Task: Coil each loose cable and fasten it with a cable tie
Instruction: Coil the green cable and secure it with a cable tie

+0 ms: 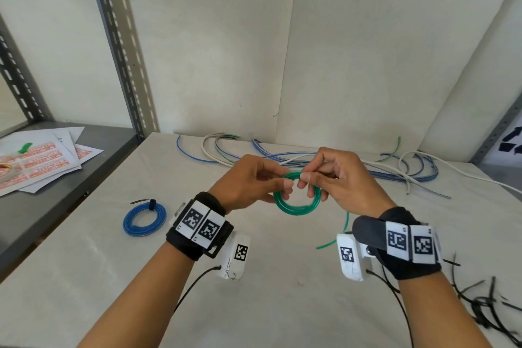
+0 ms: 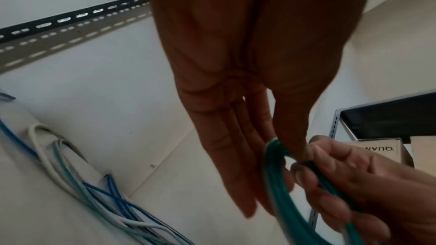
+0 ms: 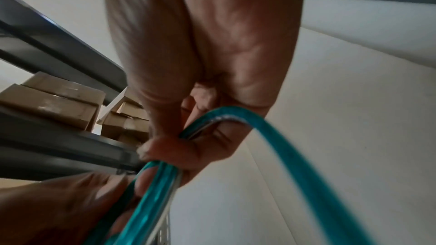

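Both hands hold the green coil (image 1: 297,200) in mid-frame, raised off the surface (image 1: 84,263): the left hand (image 1: 248,182) pinches its upper left edge between thumb and fingers, and the right hand (image 1: 336,178) has fingers curled round the top and right side. A loose green tail (image 1: 337,237) hangs below the right wrist, so the winding looks unfinished. To do it well, keep the left pinch firm over all the turns while the right feeds the tail round at the same width. Ties (image 1: 480,305) lie at lower right, within reach. A blue coil (image 1: 144,219), already tied, sits at left. Loose cables (image 1: 395,171) lie tangled behind the hands; nothing blocks the work.
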A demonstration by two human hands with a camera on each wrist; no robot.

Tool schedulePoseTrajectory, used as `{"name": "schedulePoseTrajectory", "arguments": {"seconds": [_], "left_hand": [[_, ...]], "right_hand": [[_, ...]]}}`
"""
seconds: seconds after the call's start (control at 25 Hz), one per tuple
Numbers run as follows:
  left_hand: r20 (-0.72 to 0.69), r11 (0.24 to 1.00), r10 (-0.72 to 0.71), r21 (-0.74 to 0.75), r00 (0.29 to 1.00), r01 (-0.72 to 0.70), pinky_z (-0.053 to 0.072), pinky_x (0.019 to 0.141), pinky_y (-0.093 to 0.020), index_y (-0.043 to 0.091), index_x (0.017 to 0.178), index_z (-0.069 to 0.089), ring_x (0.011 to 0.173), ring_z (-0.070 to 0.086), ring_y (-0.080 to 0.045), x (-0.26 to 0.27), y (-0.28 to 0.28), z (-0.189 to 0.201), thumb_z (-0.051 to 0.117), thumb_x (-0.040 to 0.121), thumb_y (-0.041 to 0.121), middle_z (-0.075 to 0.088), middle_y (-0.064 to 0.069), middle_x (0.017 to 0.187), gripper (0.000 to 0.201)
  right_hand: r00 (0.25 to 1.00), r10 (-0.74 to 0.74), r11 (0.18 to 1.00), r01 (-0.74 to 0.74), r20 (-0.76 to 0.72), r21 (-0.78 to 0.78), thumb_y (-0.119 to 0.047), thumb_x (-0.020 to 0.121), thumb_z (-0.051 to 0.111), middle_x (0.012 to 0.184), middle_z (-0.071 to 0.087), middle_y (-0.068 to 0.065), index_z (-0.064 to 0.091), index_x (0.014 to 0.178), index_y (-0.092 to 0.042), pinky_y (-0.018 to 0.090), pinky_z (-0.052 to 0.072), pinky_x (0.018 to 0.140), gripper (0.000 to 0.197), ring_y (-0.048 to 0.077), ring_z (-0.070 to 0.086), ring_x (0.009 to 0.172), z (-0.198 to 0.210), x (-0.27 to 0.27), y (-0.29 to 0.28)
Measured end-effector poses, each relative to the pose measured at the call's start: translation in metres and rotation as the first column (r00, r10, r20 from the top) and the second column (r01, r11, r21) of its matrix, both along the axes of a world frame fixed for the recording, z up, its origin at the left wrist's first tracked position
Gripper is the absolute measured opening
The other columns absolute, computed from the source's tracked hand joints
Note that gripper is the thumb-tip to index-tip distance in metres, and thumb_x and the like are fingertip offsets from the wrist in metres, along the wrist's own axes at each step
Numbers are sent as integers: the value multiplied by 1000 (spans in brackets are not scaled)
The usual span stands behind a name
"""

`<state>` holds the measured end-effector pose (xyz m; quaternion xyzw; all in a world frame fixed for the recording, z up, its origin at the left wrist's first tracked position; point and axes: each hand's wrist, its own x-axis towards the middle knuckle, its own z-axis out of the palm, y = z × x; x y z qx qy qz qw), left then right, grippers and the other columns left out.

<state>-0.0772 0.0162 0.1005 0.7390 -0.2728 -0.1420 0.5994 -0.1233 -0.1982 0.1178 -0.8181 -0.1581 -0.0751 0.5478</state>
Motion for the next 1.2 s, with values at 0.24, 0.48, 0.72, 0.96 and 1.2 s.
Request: {"name": "schedulePoseTrajectory", "arguments": {"seconds": [0.24, 0.48, 0.72, 0.96, 1.2], "left_hand": [[-6, 997, -63, 40, 998, 64, 60, 86, -45, 0, 103, 74, 89, 73, -29, -6, 2, 6, 70, 93, 15, 75, -20, 92, 19], [-61, 941, 178, -282, 982, -188, 62, 79, -39, -3, 99, 74, 82, 71, -22, 0, 3, 9, 67, 94, 14, 73, -17, 87, 19], [-196, 851, 232, -434, 953, -297, 61, 72, -31, -1, 102, 73, 82, 73, -20, 3, -1, 9, 67, 92, 17, 75, -10, 88, 21], [-248, 827, 166, -492, 955, -271, 62, 78, -33, -2, 109, 72, 90, 74, -25, -1, -9, 6, 71, 82, 24, 75, -17, 99, 38], [-138, 926, 188, -306, 973, -222, 60, 85, -38, 4, 111, 73, 97, 71, -23, 4, -2, 4, 72, 90, 20, 74, -18, 107, 27]], "right_hand": [[999, 53, 996, -54, -12, -75, -5, 93, 68, 79, 76, 12, 60, 86, -1, 24, 45, 54, 11, 22, 68, 63, 9, -3, 1], [944, -294, 908, 225, 153, 354, -6, 96, 63, 86, 77, 8, 62, 98, -9, 28, 55, 54, 3, 26, 75, 73, -18, -5, 15], [938, -340, 767, 234, 70, 597, 0, 89, 69, 87, 78, 8, 63, 89, -4, 34, 61, 65, 7, 26, 76, 78, -29, -8, 42], [918, -393, 668, 242, 57, 703, 2, 85, 73, 93, 77, 15, 60, 92, -4, 30, 59, 68, 16, 26, 76, 84, -26, -5, 56], [955, -277, 825, 178, 110, 536, 4, 82, 75, 88, 78, 11, 65, 91, -3, 27, 57, 65, 16, 22, 75, 77, -17, -1, 29]]}}
